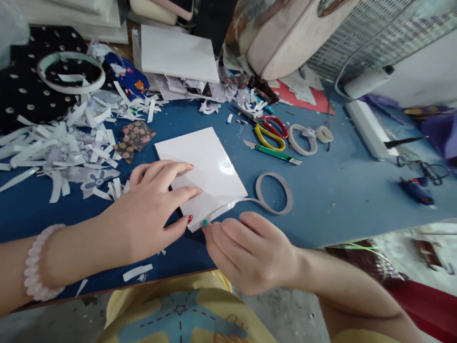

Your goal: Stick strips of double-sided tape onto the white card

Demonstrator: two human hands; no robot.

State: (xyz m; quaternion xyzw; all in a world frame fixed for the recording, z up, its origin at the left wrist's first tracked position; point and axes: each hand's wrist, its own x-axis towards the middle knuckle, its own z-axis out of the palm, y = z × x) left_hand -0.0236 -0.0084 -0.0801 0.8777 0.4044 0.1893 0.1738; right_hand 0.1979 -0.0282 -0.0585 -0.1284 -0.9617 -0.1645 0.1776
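A glossy white square board lies on the blue table. My left hand rests across its left side, fingers spread, thumb near the lower corner. From a roll of tape at the right, a narrow tape strip runs onto the board's near edge. My right hand is curled closed at that edge, with a small teal spot at its fingertip that may be a nail. Its fingertips pinch at the tape strip; the inside of the fist is hidden.
Paper strips pile up at the left, beside a floral scrap. Beyond the board lie scissors, a green craft knife and smaller tape rolls. White boards are stacked at the back. A white power strip lies right.
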